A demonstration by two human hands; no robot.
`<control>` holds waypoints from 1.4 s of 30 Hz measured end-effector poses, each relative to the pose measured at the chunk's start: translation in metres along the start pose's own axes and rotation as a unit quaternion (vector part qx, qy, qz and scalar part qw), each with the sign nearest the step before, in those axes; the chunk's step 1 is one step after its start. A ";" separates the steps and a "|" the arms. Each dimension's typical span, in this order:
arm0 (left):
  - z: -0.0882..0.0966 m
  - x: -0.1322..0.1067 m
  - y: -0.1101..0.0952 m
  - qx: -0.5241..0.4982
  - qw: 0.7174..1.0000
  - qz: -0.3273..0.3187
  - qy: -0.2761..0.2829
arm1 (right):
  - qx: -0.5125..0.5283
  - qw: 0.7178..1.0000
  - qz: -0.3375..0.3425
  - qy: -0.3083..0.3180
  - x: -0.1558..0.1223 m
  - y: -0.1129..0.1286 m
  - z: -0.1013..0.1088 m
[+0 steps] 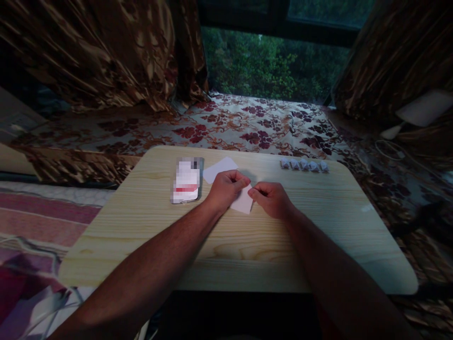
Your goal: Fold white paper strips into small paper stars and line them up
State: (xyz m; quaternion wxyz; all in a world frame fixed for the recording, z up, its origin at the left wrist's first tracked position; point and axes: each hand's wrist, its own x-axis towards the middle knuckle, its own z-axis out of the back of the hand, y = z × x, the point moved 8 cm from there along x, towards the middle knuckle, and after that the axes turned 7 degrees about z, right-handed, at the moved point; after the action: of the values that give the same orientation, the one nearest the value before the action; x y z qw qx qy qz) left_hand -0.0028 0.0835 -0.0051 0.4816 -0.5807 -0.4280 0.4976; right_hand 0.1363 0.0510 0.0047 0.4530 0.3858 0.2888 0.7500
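Both hands meet over a small white sheet of paper (243, 202) on the light wooden table (318, 236). My left hand (226, 188) is closed, pinching the paper's upper edge. My right hand (271, 197) is closed too, with its fingertips pinching the same paper from the right. A second white sheet (218, 169) lies flat just behind my left hand. A phone (187, 180) lies face up to the left of the hands.
A row of several small folded white paper pieces (304, 165) sits at the table's far right. Behind the table lie a floral cloth (247, 123), brown curtains and a window. Cables and a white object (421, 111) lie to the right.
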 end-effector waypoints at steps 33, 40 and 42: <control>-0.002 0.004 0.011 -0.010 0.999 0.026 0.041 | 0.058 0.996 -0.041 -0.058 0.001 0.001 0.015; -0.006 0.002 0.009 -0.025 0.997 0.032 0.068 | 0.060 0.996 -0.049 -0.045 0.002 -0.004 0.012; -0.011 0.000 0.006 -0.044 0.994 0.028 0.099 | 0.053 0.997 -0.042 -0.023 0.003 -0.005 0.009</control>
State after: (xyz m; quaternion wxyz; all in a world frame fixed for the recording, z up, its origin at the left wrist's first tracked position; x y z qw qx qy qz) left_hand 0.0079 0.0808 -0.0108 0.4813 -0.6597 -0.3829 0.4318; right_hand 0.1452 0.0562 0.0062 0.4691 0.4147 0.3336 0.7048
